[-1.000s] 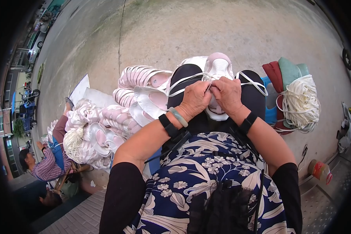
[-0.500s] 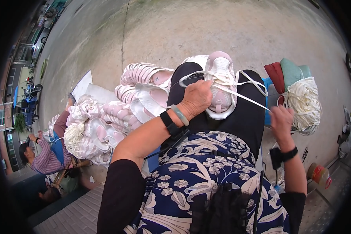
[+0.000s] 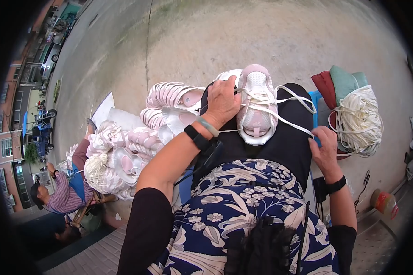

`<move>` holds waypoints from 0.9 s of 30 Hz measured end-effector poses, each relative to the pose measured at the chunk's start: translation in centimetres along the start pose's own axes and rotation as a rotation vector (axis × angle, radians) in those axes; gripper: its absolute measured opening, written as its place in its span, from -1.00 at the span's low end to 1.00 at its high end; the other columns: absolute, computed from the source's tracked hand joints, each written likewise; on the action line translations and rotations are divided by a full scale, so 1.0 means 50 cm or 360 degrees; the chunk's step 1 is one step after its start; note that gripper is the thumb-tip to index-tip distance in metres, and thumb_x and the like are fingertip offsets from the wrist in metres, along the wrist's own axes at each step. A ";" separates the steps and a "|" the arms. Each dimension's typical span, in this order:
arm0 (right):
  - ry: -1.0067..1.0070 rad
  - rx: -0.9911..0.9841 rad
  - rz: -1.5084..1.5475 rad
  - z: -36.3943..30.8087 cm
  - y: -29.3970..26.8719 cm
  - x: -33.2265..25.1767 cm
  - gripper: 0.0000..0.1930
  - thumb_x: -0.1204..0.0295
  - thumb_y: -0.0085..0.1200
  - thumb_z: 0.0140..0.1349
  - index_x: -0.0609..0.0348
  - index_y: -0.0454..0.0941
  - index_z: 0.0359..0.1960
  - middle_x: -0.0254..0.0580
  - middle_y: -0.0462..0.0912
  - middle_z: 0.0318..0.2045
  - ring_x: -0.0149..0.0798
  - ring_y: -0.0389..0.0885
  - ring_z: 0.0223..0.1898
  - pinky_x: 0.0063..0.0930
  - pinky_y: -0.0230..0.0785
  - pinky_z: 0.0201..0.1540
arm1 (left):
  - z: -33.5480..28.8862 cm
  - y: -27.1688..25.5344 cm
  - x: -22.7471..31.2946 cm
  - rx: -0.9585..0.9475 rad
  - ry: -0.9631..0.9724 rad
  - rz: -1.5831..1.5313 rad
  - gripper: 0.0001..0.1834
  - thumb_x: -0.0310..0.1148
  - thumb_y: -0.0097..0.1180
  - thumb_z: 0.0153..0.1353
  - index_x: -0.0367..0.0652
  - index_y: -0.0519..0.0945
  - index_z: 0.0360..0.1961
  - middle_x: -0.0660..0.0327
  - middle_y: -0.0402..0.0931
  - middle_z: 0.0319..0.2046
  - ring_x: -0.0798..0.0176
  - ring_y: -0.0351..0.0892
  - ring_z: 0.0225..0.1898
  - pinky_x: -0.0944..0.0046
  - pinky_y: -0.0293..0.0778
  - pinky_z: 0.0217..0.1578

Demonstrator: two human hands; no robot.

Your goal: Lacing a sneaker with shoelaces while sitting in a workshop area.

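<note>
A white and pale pink sneaker [image 3: 257, 120] rests on my black-trousered lap, its toe pointing away from me. White shoelace [image 3: 294, 124] crosses its tongue and trails to both sides. At the shoe's left edge, my left hand [image 3: 222, 101] pinches a stretch of lace beside the eyelets; its thumb is partly hidden. A thin piece of lace also shows below that wrist. My right hand [image 3: 325, 149] is beside my right thigh, fingers curled, with the end of the right-hand lace between thumb and forefinger. Another strand loops loosely over my right knee.
Stacked pink and white shoe parts [image 3: 174, 98] lie left of my lap. On the right, a bundle of white laces [image 3: 360, 121] sits near green cloth [image 3: 346, 85] and red cloth [image 3: 323, 89]. A plastic jar [image 3: 384, 203] stands lower right. Another person [image 3: 64, 192] sits far left.
My left hand has moved up and slightly left along the shoe's edge. My right hand has come lower and a little closer to my thigh, and the right lace has slackened.
</note>
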State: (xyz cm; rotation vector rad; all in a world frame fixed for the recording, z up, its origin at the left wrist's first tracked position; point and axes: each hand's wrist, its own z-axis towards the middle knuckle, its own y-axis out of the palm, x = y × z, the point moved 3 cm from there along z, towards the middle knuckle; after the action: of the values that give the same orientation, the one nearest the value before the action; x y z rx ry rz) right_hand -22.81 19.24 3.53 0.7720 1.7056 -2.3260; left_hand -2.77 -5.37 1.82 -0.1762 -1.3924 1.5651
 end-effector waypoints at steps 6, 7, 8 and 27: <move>-0.0331 0.0092 0.0087 0.075 0.044 -0.078 -0.63 0.53 0.13 -0.13 0.15 0.46 -0.18 -0.24 0.51 -0.28 -0.15 0.44 -0.18 -0.28 0.18 -0.13 | 0.028 0.038 -0.032 -0.0320 0.0034 0.0299 -0.54 -0.50 0.00 -0.09 -0.21 0.41 -0.05 0.17 0.54 -0.38 0.09 0.45 -0.19 0.03 0.16 -0.01; -0.0355 0.0034 0.0050 0.084 0.051 -0.084 -0.61 0.53 0.14 -0.14 0.15 0.46 -0.16 -0.24 0.51 -0.29 -0.16 0.44 -0.18 -0.28 0.18 -0.13 | 0.031 0.035 -0.031 -0.0249 0.0082 0.0262 -0.57 -0.49 0.00 -0.09 -0.21 0.42 -0.08 0.14 0.53 -0.44 0.09 0.46 -0.23 0.04 0.19 -0.05; -0.0376 -0.0025 0.0013 0.091 0.059 -0.089 -0.59 0.52 0.15 -0.14 0.15 0.45 -0.15 -0.24 0.51 -0.29 -0.17 0.44 -0.18 -0.28 0.18 -0.14 | 0.032 0.031 -0.031 -0.0229 0.0092 0.0232 -0.60 -0.48 -0.01 -0.09 -0.21 0.43 -0.11 0.11 0.52 -0.50 0.08 0.48 -0.28 0.05 0.22 -0.10; -0.0042 0.0044 0.0524 0.105 0.052 -0.069 -0.97 0.55 0.09 0.02 0.19 0.53 -0.47 -0.10 0.45 -0.60 -0.06 0.48 -0.54 -0.32 0.29 -0.49 | -0.055 0.006 -0.018 0.0083 -0.1168 -0.1594 -0.92 -0.52 -0.14 0.17 -0.23 0.36 -0.29 0.22 0.46 -0.44 0.48 0.46 -0.57 0.53 0.42 -0.64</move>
State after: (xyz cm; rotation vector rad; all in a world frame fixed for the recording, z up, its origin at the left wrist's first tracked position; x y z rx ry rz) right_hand -20.44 12.93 4.15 0.9420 1.4136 -2.1277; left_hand -0.67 -4.14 0.27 1.0706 -1.5801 0.7976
